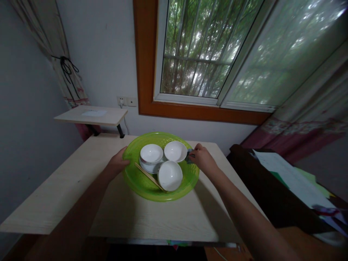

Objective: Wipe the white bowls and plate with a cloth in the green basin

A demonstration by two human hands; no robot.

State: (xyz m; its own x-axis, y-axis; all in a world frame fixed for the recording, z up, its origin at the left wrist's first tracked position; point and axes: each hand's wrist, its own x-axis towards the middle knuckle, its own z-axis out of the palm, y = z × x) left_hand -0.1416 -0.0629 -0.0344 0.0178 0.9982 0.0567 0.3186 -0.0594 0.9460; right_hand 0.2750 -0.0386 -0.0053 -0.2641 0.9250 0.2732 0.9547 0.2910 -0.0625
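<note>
A round green plastic tray (129,183) with a raised rim is over the wooden table. My left hand (117,163) grips its left rim, thumb on the inner side. Inside are three white bowls: one at the back left (151,153), one at the back right (175,151) and one in front (170,176), tilted towards me. Under the back-left bowl is a white plate (149,168). A pair of wooden chopsticks (149,176) lies slanted beside the front bowl. At the tray's right side, my right hand (201,158) is closed on a small dark grey-green cloth (189,156).
The light wooden table (163,221) carries a small raised shelf (73,115) at the back left, with a paper (94,113) on it. A window (201,54) is behind. On the right, papers (293,177) lie on a dark brown surface (252,181).
</note>
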